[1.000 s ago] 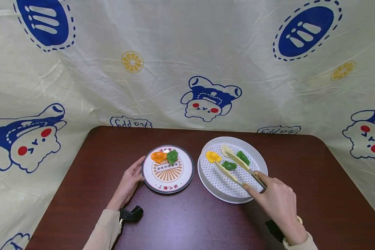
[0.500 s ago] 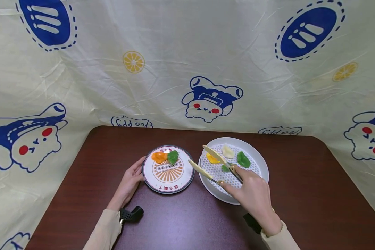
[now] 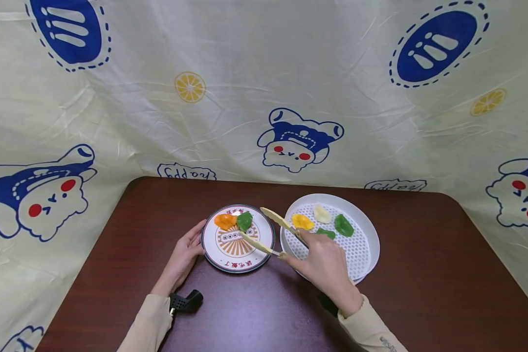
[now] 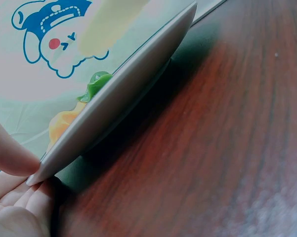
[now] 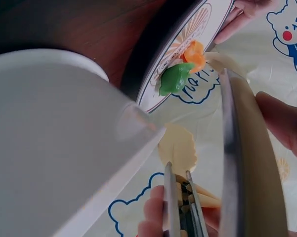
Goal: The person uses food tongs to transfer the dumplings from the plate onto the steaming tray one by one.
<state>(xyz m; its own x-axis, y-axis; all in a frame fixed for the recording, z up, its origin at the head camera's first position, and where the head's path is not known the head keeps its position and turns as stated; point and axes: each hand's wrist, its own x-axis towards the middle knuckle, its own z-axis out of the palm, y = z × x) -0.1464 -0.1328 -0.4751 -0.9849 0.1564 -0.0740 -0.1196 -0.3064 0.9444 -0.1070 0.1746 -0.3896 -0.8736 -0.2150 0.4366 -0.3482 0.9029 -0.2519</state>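
Note:
My left hand (image 3: 181, 256) pinches the left rim of a white printed plate (image 3: 239, 265), thumb above and fingers beneath in the left wrist view. On that plate an orange dumpling-like piece (image 3: 225, 221) lies beside a green one (image 3: 244, 221). My right hand (image 3: 323, 264) grips a pair of tongs (image 3: 278, 220) with pale, flat tips. The tips are spread apart with nothing between them, over the plate's right side. To the right, a round white steamer tray (image 3: 371, 244) holds a yellow piece (image 3: 303, 222), a white one (image 3: 322, 214) and two green ones (image 3: 344, 225).
The plate and the steamer tray stand side by side on a dark brown table (image 3: 422, 254). Behind the table hangs a pale patterned cloth (image 3: 229, 132). In the right wrist view, the tray's white wall (image 5: 54, 148) fills the left side.
My right hand has carried the tongs left, from over the steamer tray to over the plate. The left hand keeps its hold on the plate. The pieces have stayed in place.

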